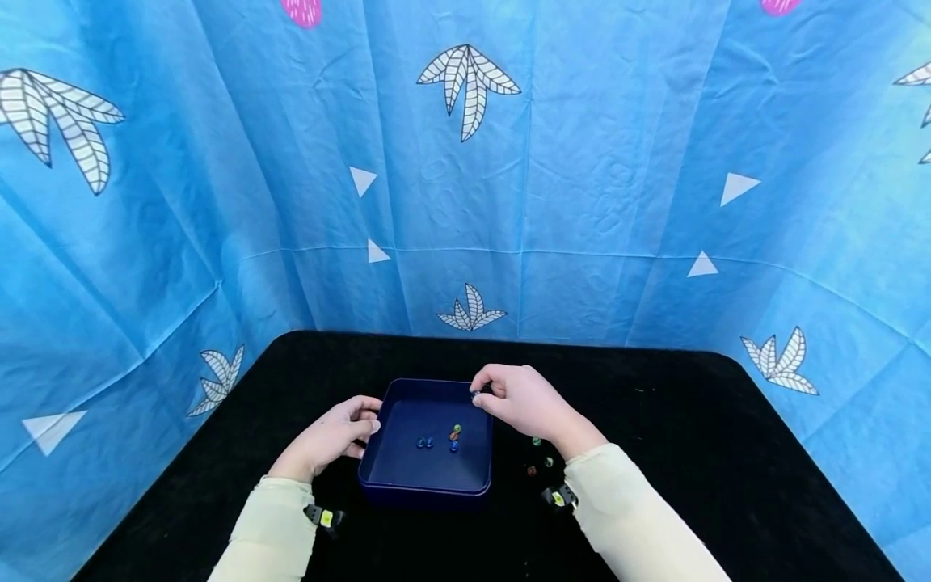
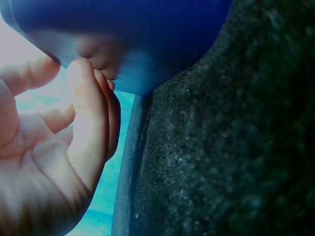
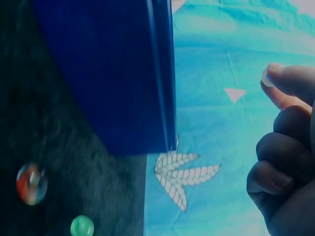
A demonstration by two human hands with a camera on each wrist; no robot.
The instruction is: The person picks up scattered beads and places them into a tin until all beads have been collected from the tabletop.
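A square dark blue tray (image 1: 429,477) stands on the black table, with several glass marbles (image 1: 454,445) on its floor. At the tray's left side is my left hand (image 1: 342,432); its thumb lies at the rim and other fingers (image 2: 88,108) touch the outer wall, holding it. My right hand (image 1: 520,400) is raised at the far right corner of the tray. Between its thumb and index finger it pinches a small marble (image 3: 266,78), mostly hidden by the fingertips. Its other fingers (image 3: 285,152) are curled in.
Several loose marbles lie on the black tabletop (image 1: 676,485) right of the tray, among them a green one (image 3: 82,226) and a red-streaked one (image 3: 32,184). A blue patterned curtain (image 1: 582,162) hangs round the back and sides of the table.
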